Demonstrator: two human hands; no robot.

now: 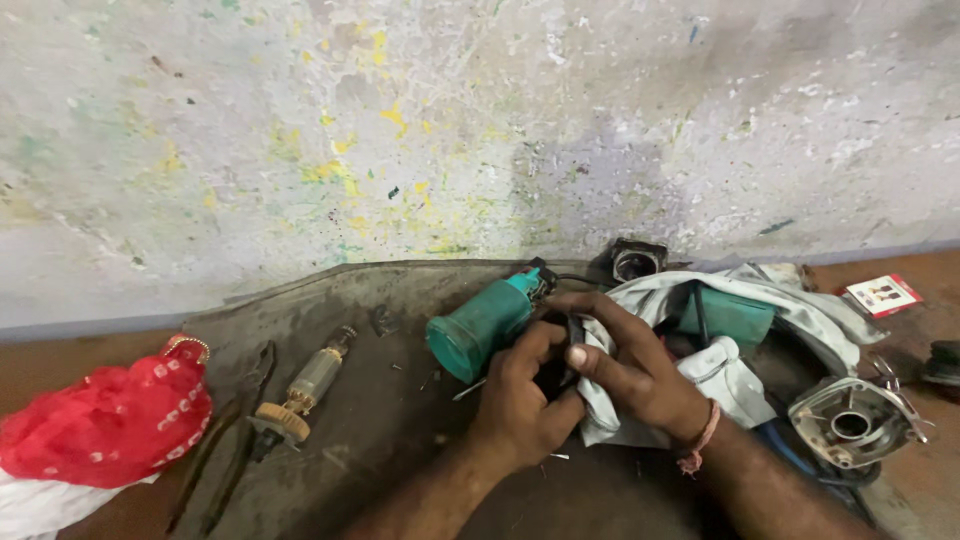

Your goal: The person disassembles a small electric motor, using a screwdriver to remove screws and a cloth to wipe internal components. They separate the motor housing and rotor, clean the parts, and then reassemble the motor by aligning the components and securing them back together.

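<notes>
My left hand [520, 400] and my right hand [630, 365] meet over a dark mat [390, 440] on the floor. Together they grip a small black part [556, 372], with a pale grey-white rag [730, 375] bunched under my right hand's fingers. Just beyond my left hand lies a teal power-tool housing [480, 325] on its side, open end facing me. Most of the black part is hidden by my fingers.
A motor armature [305, 385] with a gear and dark pliers [235, 430] lie on the mat's left. A red dotted cloth [110, 420] sits far left. A grey metal gear housing [850, 420] lies right, a small carton [882, 294] beyond it. A paint-spattered wall [480, 130] stands behind.
</notes>
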